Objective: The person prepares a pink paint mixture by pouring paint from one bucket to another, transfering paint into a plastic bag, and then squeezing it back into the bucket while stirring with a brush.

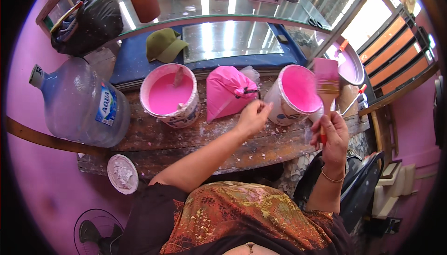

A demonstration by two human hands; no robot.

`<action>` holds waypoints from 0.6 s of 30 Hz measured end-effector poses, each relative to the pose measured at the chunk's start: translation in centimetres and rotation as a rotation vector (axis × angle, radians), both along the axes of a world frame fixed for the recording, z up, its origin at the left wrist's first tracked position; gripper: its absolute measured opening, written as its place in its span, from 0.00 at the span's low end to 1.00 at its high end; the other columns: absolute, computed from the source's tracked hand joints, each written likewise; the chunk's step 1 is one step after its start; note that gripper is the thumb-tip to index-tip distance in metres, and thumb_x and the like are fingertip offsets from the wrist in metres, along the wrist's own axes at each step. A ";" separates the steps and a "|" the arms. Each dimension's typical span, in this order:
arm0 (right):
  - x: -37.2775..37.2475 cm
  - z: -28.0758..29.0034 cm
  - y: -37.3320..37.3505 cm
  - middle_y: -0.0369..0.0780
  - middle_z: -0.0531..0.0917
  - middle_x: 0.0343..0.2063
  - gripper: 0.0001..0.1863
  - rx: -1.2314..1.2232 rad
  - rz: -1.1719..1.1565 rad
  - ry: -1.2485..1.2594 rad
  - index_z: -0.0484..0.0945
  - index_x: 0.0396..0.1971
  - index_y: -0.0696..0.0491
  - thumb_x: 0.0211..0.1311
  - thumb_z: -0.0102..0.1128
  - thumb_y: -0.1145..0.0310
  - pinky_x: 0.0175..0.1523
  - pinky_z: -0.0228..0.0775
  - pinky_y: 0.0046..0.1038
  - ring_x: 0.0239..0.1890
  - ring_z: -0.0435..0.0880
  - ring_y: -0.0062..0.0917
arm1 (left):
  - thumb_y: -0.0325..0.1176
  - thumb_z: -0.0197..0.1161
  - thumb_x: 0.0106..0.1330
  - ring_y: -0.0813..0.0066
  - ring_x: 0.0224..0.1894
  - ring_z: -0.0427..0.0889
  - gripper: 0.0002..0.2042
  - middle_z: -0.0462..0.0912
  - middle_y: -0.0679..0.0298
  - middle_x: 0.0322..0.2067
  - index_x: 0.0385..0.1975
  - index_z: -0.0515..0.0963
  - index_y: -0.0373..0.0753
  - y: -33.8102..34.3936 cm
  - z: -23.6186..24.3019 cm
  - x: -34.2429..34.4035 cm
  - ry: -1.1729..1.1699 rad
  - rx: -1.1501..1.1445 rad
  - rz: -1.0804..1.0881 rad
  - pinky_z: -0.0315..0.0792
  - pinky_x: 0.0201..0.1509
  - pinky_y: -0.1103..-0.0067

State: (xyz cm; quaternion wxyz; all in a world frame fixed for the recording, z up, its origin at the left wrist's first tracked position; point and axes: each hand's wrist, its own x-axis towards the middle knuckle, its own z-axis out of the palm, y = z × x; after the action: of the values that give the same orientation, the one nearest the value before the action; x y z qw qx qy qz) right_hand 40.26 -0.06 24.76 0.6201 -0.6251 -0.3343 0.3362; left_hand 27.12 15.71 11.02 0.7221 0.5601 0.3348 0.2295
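My right hand [333, 136] grips a paintbrush [327, 75] by its handle, its wide bristles pointing up and coated pink. Just left of the brush stands a white bucket [300, 89] with pink paint inside. My left hand [255, 116] is between that bucket and a tied pink plastic bag [228, 92]; its fingers are curled together and nothing shows in them. To the left of the bag, a second white bucket [170, 92] holds pink paint, with a stick-like piece standing in it. Both buckets rest on a worn wooden table [223, 136] spattered with paint.
A large clear water bottle [84, 110] lies at the left, near a paint-crusted white lid [123, 174]. Behind the buckets are an olive cap [165, 45] and a glass shelf [181, 15] carrying containers. At right are a round metal tray [356, 64] and a dark backpack [358, 180].
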 end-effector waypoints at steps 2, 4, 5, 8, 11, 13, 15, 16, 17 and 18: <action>3.2 -1.1 -1.8 0.37 0.78 0.23 0.08 0.059 -0.087 -0.003 0.70 0.32 0.54 0.68 0.51 0.66 0.18 0.59 0.14 0.16 0.73 0.15 | 0.53 0.58 0.64 0.74 0.36 0.77 0.26 0.75 0.60 0.39 0.45 0.69 0.31 0.9 1.8 2.9 0.120 0.003 0.023 0.77 0.33 0.77; 6.5 -2.3 -3.1 0.36 0.77 0.24 0.08 0.123 -0.166 0.014 0.70 0.33 0.54 0.68 0.52 0.66 0.18 0.57 0.12 0.16 0.71 0.13 | 0.55 0.61 0.61 0.71 0.36 0.77 0.31 0.75 0.57 0.41 0.48 0.67 0.29 1.3 2.3 5.4 0.213 -0.026 0.098 0.78 0.34 0.75; 8.3 -2.7 -3.8 0.34 0.75 0.23 0.07 0.147 -0.160 0.044 0.70 0.33 0.54 0.68 0.53 0.67 0.18 0.54 0.12 0.16 0.67 0.11 | 0.54 0.64 0.59 0.69 0.36 0.77 0.34 0.74 0.52 0.42 0.49 0.66 0.26 1.8 1.8 6.3 0.180 -0.053 0.096 0.78 0.33 0.76; 11.5 -3.1 -5.1 0.29 0.71 0.21 0.05 0.153 -0.194 0.049 0.71 0.34 0.54 0.66 0.55 0.69 0.18 0.47 0.12 0.16 0.60 0.07 | 0.47 0.68 0.58 0.66 0.39 0.79 0.33 0.74 0.48 0.41 0.49 0.65 0.22 1.9 2.4 7.9 0.161 -0.089 0.127 0.81 0.32 0.75; 14.3 -4.0 -5.2 0.27 0.69 0.17 0.07 -0.026 -0.236 -0.099 0.73 0.32 0.54 0.64 0.59 0.67 0.20 0.50 0.13 0.17 0.62 0.07 | 0.37 0.68 0.56 0.67 0.32 0.79 0.24 0.76 0.52 0.35 0.43 0.69 0.26 1.9 1.7 8.5 0.145 -0.158 0.242 0.82 0.32 0.74; 16.5 -5.6 -4.2 0.28 0.70 0.18 0.08 0.001 -0.257 -0.111 0.73 0.32 0.55 0.64 0.59 0.66 0.22 0.53 0.14 0.18 0.64 0.09 | 0.35 0.67 0.56 0.69 0.30 0.79 0.20 0.77 0.55 0.33 0.41 0.71 0.28 1.7 1.4 8.8 0.157 -0.148 0.290 0.80 0.31 0.75; 18.1 -6.7 -2.6 0.35 0.79 0.26 0.11 -0.080 -0.312 -0.088 0.73 0.36 0.57 0.65 0.57 0.64 0.33 0.68 0.19 0.27 0.77 0.17 | 0.32 0.65 0.55 0.74 0.28 0.77 0.13 0.77 0.61 0.28 0.36 0.72 0.32 1.8 0.8 8.3 0.188 -0.040 0.276 0.76 0.28 0.77; 18.9 -7.5 -1.7 0.35 0.79 0.26 0.11 -0.083 -0.311 -0.087 0.73 0.36 0.57 0.65 0.57 0.64 0.33 0.68 0.19 0.27 0.77 0.17 | 0.32 0.65 0.55 0.74 0.28 0.77 0.13 0.77 0.61 0.28 0.36 0.72 0.32 1.2 0.5 8.3 0.190 -0.043 0.277 0.76 0.28 0.77; 19.8 -8.6 -0.7 0.38 0.81 0.30 0.12 -0.059 -0.280 -0.021 0.73 0.37 0.57 0.66 0.56 0.62 0.36 0.71 0.20 0.31 0.80 0.20 | 0.30 0.64 0.56 0.76 0.27 0.77 0.11 0.77 0.62 0.27 0.35 0.72 0.33 0.2 0.1 8.1 0.166 0.021 0.285 0.75 0.27 0.78; 20.1 -9.3 0.0 0.41 0.82 0.34 0.13 -0.035 -0.241 0.048 0.72 0.39 0.56 0.66 0.55 0.61 0.39 0.75 0.21 0.34 0.82 0.23 | 0.29 0.62 0.56 0.78 0.27 0.77 0.09 0.77 0.64 0.26 0.34 0.72 0.34 -0.7 -0.1 7.6 0.144 0.086 0.300 0.73 0.26 0.79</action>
State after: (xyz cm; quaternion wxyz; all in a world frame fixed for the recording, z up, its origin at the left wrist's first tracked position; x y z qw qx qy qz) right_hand 60.39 -0.11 15.44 0.6530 -0.6631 -0.2358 0.2798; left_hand 34.71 15.01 10.88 0.6293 0.5492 0.4555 0.3080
